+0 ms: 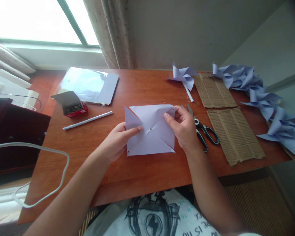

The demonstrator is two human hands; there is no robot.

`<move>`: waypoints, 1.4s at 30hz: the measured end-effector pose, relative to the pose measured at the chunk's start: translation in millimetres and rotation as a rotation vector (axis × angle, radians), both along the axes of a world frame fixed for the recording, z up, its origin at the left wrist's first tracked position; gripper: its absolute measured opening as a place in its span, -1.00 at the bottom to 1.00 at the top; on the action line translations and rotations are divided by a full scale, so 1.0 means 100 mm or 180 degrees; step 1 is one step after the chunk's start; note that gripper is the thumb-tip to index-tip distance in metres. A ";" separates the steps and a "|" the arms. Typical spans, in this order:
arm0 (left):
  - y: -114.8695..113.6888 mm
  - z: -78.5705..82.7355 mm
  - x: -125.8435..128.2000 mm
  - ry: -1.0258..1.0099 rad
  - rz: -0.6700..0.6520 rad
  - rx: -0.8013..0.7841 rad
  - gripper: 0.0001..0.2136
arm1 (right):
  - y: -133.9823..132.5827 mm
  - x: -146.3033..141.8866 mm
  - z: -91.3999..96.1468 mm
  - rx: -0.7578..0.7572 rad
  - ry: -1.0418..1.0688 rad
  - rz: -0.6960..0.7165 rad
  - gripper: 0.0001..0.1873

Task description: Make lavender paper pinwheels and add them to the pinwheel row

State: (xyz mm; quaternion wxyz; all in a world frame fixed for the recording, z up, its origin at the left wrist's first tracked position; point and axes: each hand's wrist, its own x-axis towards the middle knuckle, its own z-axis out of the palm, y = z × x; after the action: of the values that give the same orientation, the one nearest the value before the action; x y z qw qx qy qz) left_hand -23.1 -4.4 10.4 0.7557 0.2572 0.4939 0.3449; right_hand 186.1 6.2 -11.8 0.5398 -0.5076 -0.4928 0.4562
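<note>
A square sheet of pale paper (pixel 145 141), slit inward from its corners, is held above the table in both hands. Small holes show at its middle and near some corners. My left hand (pixel 121 137) grips the left edge, thumb on top and fingers hidden underneath. At the upper right corner, my right hand (pixel 180 124) pinches the paper between thumb and fingers. Just right of that hand lie black-handled scissors (pixel 206 131), blades partly hidden behind it. A rolled paper stick (pixel 88 120) rests left of the sheet.
A small red box (pixel 75 108) of dark bits stands open at left, before a stack of sheets in a clear sleeve (pixel 88 85). A finished pinwheel (pixel 184 77) lies at the back. Two cardboard pieces (pixel 236 134) and several pinwheels (pixel 280 124) occupy the right. A white cable (pixel 66 164) loops at left.
</note>
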 end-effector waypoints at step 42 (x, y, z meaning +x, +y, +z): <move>0.01 -0.01 0.00 -0.0008 0.0410 0.0344 -0.77 | -0.32 -0.30 0.14 0.2197 -0.2222 0.0704 -0.76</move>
State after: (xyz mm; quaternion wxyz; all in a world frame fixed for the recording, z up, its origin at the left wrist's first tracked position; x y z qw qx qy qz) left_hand -23.1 -3.8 9.0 0.7175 0.2649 0.4891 0.4192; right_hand 156.6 -25.7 2.5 0.4277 -0.3665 -0.8169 0.1240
